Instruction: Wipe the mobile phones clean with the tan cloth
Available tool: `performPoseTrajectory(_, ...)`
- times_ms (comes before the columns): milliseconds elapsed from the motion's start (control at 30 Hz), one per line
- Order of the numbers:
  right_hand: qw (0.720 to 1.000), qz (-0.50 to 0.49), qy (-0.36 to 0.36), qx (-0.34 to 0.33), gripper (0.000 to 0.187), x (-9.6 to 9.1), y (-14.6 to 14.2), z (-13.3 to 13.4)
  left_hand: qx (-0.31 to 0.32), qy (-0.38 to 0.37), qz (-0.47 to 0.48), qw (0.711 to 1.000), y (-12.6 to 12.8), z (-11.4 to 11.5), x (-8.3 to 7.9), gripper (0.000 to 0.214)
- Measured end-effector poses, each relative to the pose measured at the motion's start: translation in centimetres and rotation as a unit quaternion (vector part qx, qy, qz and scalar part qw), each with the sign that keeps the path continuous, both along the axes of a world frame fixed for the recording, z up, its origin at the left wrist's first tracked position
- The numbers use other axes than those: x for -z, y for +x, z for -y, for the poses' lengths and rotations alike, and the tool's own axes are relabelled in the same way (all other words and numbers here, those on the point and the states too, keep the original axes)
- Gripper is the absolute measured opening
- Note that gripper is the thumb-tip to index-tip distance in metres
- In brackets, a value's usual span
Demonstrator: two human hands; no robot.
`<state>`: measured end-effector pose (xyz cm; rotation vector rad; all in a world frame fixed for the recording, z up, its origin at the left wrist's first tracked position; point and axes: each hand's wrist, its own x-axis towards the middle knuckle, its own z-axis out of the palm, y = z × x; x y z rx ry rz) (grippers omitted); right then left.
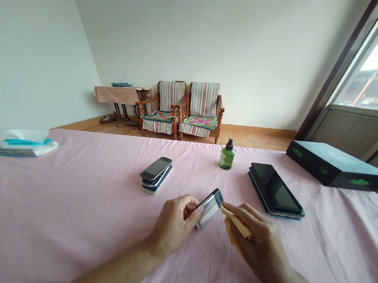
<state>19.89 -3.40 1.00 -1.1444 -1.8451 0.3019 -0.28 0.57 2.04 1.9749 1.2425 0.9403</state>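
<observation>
Cellphone (208,213), wiping seemingly unfinished: left hand (169,224) grips it, fingers closed; right hand (263,239) pinches yellow cloth (239,225) tightly.

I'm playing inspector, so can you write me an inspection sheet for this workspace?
Surface: wrinkled pink tablecloth
Things in hand: silver-and-black rectangular phone; folded yellow cloth
Clutter: stacked dark rectangular phones; stacked flat black tablets; green bottle with black top; flat black-sided box; white-blue tissue pack
Hands: left hand grips the phone; right hand pinches the yellow cloth by the phone's end
Cables: nothing seen
Surroundings: two wooden armchairs with striped covers
</observation>
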Motion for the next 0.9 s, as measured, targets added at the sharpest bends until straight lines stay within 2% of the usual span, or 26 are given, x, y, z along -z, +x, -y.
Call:
performPoseTrajectory(100,1.000,0.002,-0.011,0.002,0.025,0.0,0.0,0.0,0.000,-0.049,0.026,0.998,0.2,0.2,0.1,0.028)
performPoseTrajectory(167,1.000,0.003,-0.009,0.004,0.025,-0.1,0.0,0.1,0.026,-0.109,0.048,0.993,0.3,0.4,0.1,0.032)
performPoseTrajectory(233,1.000,0.002,-0.010,0.006,0.025,-0.1,0.0,0.0,0.053,-0.164,0.060,0.983,0.4,0.6,0.0,0.033)
performPoseTrajectory(300,1.000,0.002,-0.018,0.008,0.025,0.0,0.1,0.0,0.063,-0.181,0.048,0.980,0.5,0.7,-0.1,0.029)
performPoseTrajectory(367,0.999,0.012,-0.029,0.008,0.027,0.2,0.1,-0.1,0.059,-0.145,0.022,0.987,0.5,0.7,-0.2,0.021)
performPoseTrajectory(467,0.999,0.037,-0.039,-0.007,0.030,0.4,0.1,-0.2,0.048,-0.053,-0.002,0.997,0.6,0.7,-0.5,0.010)
performPoseTrajectory(533,0.997,0.061,-0.048,-0.031,0.030,0.4,-0.1,-0.2,0.045,0.001,-0.009,0.999,0.6,0.8,-0.6,0.010)
performPoseTrajectory(633,0.990,0.112,-0.056,-0.063,0.025,0.4,-0.4,0.0,0.046,0.062,-0.021,0.997,0.5,0.8,-0.5,0.033)
performPoseTrajectory(767,0.984,0.153,-0.059,-0.066,0.023,0.4,-0.9,0.3,0.088,0.073,-0.051,0.992,0.3,0.5,0.2,0.072)
performPoseTrajectory(900,0.984,0.147,-0.081,-0.051,0.025,0.5,-1.0,-0.1,0.103,0.065,-0.073,0.990,0.2,0.3,0.5,0.080)
